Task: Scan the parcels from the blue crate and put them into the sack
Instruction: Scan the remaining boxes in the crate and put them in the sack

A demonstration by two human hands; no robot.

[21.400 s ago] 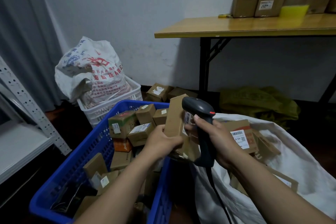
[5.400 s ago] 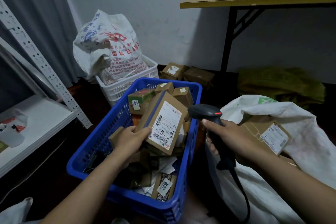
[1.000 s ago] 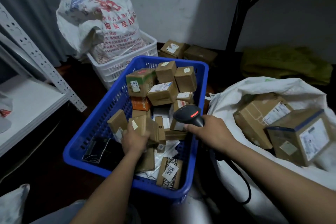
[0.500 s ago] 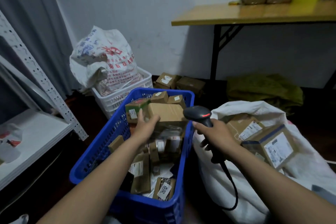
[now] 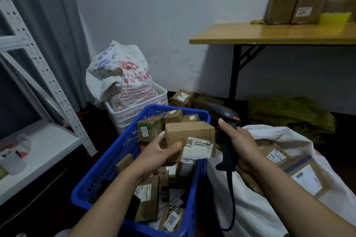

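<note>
The cardboard parcel [image 5: 189,133] is being held in the air over the blue crate [image 5: 107,163], close to its right rim and just beside the mouth of the white sack [image 5: 250,213]. It is looking like a light, stiff-sided box, since one hand is carrying it without trouble. Its brown tape is giving a slightly slick skin. Its shipping label [image 5: 196,150] is crumpled and lifting at the edges (so fingers are better kept off that face, both to spare the paper and to leave the barcode readable). The sound place to take hold is the left end and the underside.

That is where the left hand [image 5: 161,153] is gripping it, with the thumb lying across the near face and the fingers curling underneath. The forearm is reaching in from the lower left.

The right hand [image 5: 240,144] is closing its grip round the handle of the barcode scanner [image 5: 225,119]. It is holding the scanner upright just right of the parcel, with the thumb reaching up toward the head. The scanner's cable [image 5: 232,198] is hanging down between crate and sack.
</note>
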